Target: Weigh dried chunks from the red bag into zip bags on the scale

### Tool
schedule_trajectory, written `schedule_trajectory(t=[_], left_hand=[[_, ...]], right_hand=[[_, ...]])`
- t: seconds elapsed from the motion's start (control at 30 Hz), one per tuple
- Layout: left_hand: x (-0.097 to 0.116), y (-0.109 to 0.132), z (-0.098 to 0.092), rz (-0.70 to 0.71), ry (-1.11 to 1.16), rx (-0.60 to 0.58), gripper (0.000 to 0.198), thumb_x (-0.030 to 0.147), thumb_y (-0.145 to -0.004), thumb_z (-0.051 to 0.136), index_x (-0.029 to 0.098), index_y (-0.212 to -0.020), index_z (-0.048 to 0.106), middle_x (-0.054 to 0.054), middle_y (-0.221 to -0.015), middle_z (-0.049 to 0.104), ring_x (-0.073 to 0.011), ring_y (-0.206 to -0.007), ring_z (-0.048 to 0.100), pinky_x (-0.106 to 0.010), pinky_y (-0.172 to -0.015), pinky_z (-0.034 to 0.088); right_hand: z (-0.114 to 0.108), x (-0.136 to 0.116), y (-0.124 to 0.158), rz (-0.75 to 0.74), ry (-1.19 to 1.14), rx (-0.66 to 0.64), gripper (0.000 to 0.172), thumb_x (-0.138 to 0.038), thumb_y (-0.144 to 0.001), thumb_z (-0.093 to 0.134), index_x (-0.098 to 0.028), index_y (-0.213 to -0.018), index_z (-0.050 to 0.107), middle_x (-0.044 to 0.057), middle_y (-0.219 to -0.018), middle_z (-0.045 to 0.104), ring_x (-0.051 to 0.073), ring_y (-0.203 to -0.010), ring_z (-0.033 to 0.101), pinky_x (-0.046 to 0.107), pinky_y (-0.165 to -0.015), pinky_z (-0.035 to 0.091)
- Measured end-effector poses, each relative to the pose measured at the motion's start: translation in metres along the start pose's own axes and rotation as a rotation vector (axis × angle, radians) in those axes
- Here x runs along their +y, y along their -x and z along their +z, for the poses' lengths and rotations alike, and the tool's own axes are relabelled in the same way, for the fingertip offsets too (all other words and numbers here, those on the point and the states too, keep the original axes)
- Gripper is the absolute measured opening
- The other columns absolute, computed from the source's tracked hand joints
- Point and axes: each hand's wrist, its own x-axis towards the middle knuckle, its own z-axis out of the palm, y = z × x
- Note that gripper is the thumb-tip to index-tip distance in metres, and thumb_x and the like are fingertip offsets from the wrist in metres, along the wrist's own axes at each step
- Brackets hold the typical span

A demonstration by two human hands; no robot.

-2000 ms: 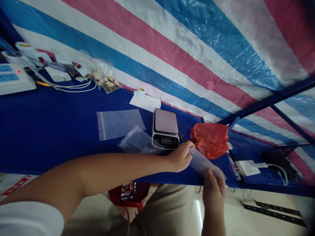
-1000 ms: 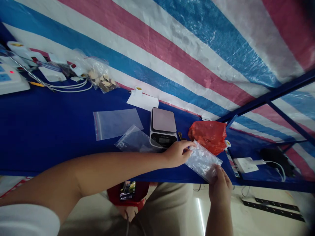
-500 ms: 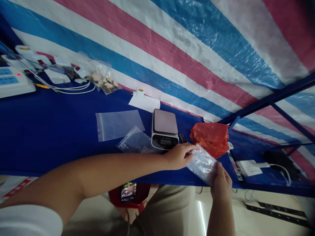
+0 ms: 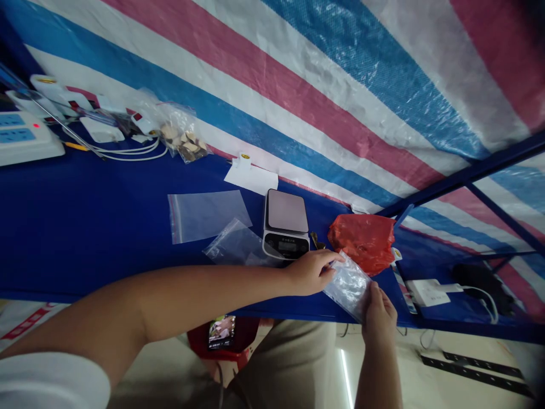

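My left hand (image 4: 313,271) pinches the near-left edge of a small clear plastic bag (image 4: 349,282). My right hand (image 4: 378,309) grips the same bag at its near-right end. The bag is held just above the front edge of the blue table (image 4: 85,227), in front of a crumpled red plastic bag (image 4: 363,238). A small digital scale (image 4: 286,230) with a bare platform stands just left of my left hand.
A flat zip bag (image 4: 206,214) and a crumpled clear bag (image 4: 236,245) lie left of the scale. A bag of brown pieces (image 4: 183,139), white cables and a power strip (image 4: 23,142) sit at far left. A white charger (image 4: 428,291) lies at right. A striped tarp (image 4: 340,85) backs the table.
The clear bag has turned from flat to broadside between my hands, and my right hand has slid a little closer to the left hand along it.
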Motion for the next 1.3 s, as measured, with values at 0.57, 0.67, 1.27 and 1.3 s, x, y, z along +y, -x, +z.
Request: schedule_trajectory(t=[0.57,0.67,1.27,1.3], left_hand=[[0.007,-0.009,-0.006,-0.095,0.01,0.049,0.03,0.019,-0.088,0.058,0.013,-0.114,0.071,-0.007,-0.086,0.074,-0.0117,-0.068,0.063,-0.023,-0.067,0.05],[0.01,-0.015,-0.014,-0.083,-0.022,0.055,0.03,0.02,-0.088,0.058,0.014,-0.114,0.071,-0.005,-0.077,0.071,-0.0103,-0.062,0.059,-0.023,-0.063,0.047],[0.085,-0.01,-0.224,-0.191,-0.152,0.664,0.034,0.029,-0.081,0.07,0.016,-0.112,0.068,-0.007,-0.108,0.071,-0.0128,-0.079,0.067,-0.026,-0.07,0.056],[0.082,0.003,-0.237,-0.234,-0.197,0.7,0.034,0.03,-0.079,0.072,0.016,-0.11,0.069,-0.007,-0.107,0.072,-0.0138,-0.081,0.067,-0.026,-0.072,0.056]], right_hand=[[0.001,0.002,-0.001,-0.022,0.012,0.088,0.05,-0.06,-0.065,0.079,-0.015,-0.084,0.066,-0.006,-0.058,0.054,0.008,-0.05,0.043,0.021,-0.044,0.034],[0.003,-0.001,0.002,-0.028,0.016,0.065,0.046,-0.06,-0.07,0.076,-0.016,-0.08,0.063,-0.006,-0.056,0.054,0.009,-0.049,0.044,0.022,-0.043,0.035],[0.102,-0.029,0.156,-0.432,0.59,-0.51,0.047,-0.065,-0.087,0.059,-0.02,-0.094,0.07,0.002,-0.068,0.066,0.018,-0.063,0.061,0.028,-0.06,0.038],[0.111,-0.032,0.159,-0.429,0.596,-0.499,0.048,-0.066,-0.087,0.059,-0.02,-0.093,0.07,0.001,-0.067,0.065,0.019,-0.063,0.061,0.028,-0.06,0.037]])
